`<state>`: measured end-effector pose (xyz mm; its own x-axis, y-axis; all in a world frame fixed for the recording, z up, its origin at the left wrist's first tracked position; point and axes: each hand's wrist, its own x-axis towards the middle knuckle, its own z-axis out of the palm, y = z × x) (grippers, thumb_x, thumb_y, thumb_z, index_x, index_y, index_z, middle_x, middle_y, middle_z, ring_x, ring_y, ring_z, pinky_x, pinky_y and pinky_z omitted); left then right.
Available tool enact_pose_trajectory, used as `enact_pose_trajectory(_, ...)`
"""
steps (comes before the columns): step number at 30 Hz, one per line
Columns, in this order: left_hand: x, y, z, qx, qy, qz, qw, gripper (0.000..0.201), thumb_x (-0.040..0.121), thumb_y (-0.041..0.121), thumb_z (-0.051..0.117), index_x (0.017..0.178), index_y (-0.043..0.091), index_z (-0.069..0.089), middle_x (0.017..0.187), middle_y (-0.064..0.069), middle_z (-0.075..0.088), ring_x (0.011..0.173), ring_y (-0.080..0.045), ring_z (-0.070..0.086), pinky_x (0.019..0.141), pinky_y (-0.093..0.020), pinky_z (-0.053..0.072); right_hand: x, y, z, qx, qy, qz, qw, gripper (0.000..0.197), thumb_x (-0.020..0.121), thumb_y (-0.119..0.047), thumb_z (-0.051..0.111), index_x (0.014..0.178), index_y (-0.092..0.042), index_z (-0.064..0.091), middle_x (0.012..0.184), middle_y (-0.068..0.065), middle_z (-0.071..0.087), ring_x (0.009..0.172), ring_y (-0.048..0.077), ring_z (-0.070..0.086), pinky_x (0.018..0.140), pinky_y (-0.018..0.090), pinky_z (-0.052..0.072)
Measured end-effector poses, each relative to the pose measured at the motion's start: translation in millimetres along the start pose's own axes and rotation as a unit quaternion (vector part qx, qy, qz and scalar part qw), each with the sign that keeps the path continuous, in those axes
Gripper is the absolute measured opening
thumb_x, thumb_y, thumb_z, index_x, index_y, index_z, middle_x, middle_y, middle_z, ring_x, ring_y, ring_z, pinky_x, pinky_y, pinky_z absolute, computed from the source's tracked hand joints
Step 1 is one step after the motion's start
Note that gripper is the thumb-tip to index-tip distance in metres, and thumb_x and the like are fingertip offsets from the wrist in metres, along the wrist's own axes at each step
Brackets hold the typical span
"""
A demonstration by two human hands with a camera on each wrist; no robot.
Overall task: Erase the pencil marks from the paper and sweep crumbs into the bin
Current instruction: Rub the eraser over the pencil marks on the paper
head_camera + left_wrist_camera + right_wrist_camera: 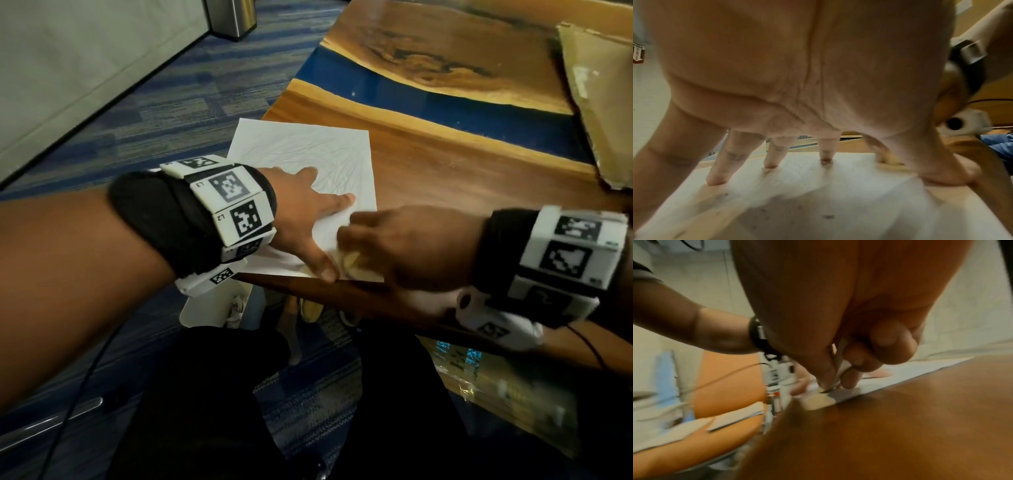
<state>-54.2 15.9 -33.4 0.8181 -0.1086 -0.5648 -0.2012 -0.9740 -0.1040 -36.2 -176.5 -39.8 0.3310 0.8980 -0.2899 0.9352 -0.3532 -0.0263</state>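
Forearms fill the head view as I watch two bare hands at work at the near edge of a wooden table (445, 164) with a blue inlay. On it, at the near left corner and overhanging the edge slightly, lies the paper (301, 147), its far half covered in grey pencil marks (329, 161).

Pinning the sheet is the left hand (301, 219), fingers straight and spread, fingertips (715, 180) and thumb pressed flat on the page. Beside its thumb, the right hand (404, 253) has thumb and curled fingers clamped on a small pale eraser (835, 369), its tip on the paper's near right corner; motion blur makes the exact contact hard to read.

Dark crumbs (827, 216) lie scattered under the left palm.

To do this step well, I judge the holding hand should sit close to the rubbing spot, strokes should run away from it so the sheet neither creases nor slides off the edge, and pressure should stay moderate. Most marks look untouched. I cannot pick out which container is the bin.
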Motion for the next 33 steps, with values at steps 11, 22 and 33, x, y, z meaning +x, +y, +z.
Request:
enact_pose_trajectory(11,0.2,1.2,-0.1,0.011,0.006,0.006,1.000,0.131,0.041,0.103,0.049,0.146,0.061,-0.015,0.167,-0.006,-0.009,0.143,-0.049,0.027,0.108,-0.060,0.038,4.9,30.3,-10.8,0.015,0.006,0.095,0.995,0.029,0.100,-0.034,0.046,0.128,-0.028,0.044,0.115,-0.003,0.052,0.084,0.011,0.050,0.071,0.029,0.045)
enact_pose_trajectory(22,-0.8,4.4,-4.6,0.021,-0.003,0.008,1.000,0.127,0.045,0.100,0.052,0.145,0.062,-0.017,0.165,-0.012,-0.003,0.138,-0.047,0.035,0.102,-0.053,0.041,-3.3,26.0,-7.0,-0.016,0.011,0.085,0.996,0.027,0.099,-0.037,0.045,0.125,-0.028,0.041,0.110,-0.003,0.051,0.081,0.014,0.054,0.068,0.035,0.052)
enact_pose_trajectory(33,-0.8,5.3,-5.1,0.020,-0.006,0.005,1.000,0.129,0.044,0.101,0.053,0.144,0.063,-0.019,0.165,-0.013,-0.005,0.137,-0.047,0.036,0.105,-0.053,0.042,-10.2,8.0,4.0,-0.002,0.007,-0.022,1.000,0.035,0.098,-0.035,0.044,0.132,-0.030,0.038,0.109,-0.004,0.046,0.075,0.017,0.054,0.063,0.037,0.053)
